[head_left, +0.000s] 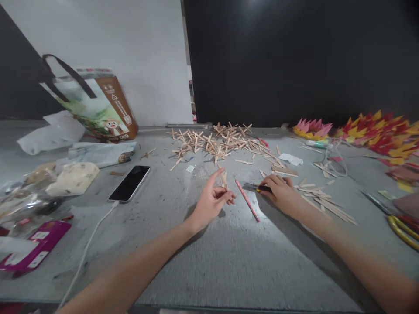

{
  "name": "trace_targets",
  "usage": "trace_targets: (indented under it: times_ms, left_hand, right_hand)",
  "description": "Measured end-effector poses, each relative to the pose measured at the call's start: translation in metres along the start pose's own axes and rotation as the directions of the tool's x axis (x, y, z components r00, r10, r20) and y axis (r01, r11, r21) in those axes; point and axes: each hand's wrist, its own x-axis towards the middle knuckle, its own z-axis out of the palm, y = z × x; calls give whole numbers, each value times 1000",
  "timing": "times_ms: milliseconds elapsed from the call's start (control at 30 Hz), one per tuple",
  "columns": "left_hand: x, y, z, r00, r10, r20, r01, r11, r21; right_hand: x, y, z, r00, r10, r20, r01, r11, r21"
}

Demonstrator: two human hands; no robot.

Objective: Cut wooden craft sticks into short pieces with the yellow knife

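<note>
Near the middle of the table, my left hand [212, 198] is closed on a thin wooden stick [224, 179], its index finger stretched along it. My right hand [281, 191] is wrapped over a utility knife [264, 188] with a black and yellow handle, low against the tabletop; its blade points left. Between the two hands lies a red patterned pencil [247, 200]. A heap of wooden sticks [219, 141], many joined in crosses, is spread beyond my hands. Loose flat sticks [327, 203] lie to the right of my right hand.
At left are a phone [129, 184] on a white cable, a shopping bag [98, 107], plastic packets [73, 179] and a purple package [36, 244]. Yellow-handled scissors [402, 231] lie at the right edge, below red and yellow paper pieces [379, 131]. Dark and white panels stand behind.
</note>
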Motion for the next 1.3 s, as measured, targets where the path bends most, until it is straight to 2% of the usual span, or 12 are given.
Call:
trace_targets:
  times_ms: [67, 167, 267, 333, 400, 467, 533, 633, 767, 933, 1067, 1300]
  left_hand:
    - [0, -2, 0, 1000, -20, 6, 20, 1000, 21]
    - [0, -5, -1, 1000, -21, 17, 20, 996, 83]
    - [1, -6, -4, 999, 22, 35, -32, 951, 308]
    - [1, -6, -7, 994, 58, 90, -97, 838, 536]
    - [0, -7, -10, 981, 94, 172, -190, 666, 722]
    - [0, -10, -12, 969, 102, 227, -247, 505, 827]
    - [0, -14, -15, 967, 76, 241, -250, 422, 871]
    - [3, -15, -21, 967, 33, 255, -244, 426, 871]
    - [10, 2, -34, 947, 50, 316, -305, 442, 844]
    - [16, 14, -50, 876, -109, 470, -381, 443, 812]
    - [18, 5, -54, 879, -131, 458, -357, 455, 816]
    - [21, 0, -56, 883, -134, 449, -341, 475, 811]
  right_hand:
    - [-1, -2, -1, 999, 49, -17, -48, 997, 57]
    - [-2, -10, -8, 992, 109, 56, -115, 987, 112]
    - [-7, -20, -20, 988, 107, 107, -116, 990, 83]
    - [-11, -27, -27, 991, 74, 109, -80, 996, 48]
    - [-15, -34, -34, 990, 32, 138, -40, 998, 51]
    - [-18, -40, -38, 985, -16, 171, -3, 994, 109]
    - [-20, -46, -40, 978, -73, 194, 34, 980, 195]
    - [-20, -54, -39, 966, -126, 227, 60, 959, 277]
    - [-18, -57, -38, 964, -101, 247, 27, 958, 285]
    - [-15, -39, -36, 968, -13, 251, -24, 989, 144]
    - [-19, -33, -39, 983, 53, 175, -56, 998, 13]
    - [-26, -67, -33, 976, -169, 140, 151, 980, 132]
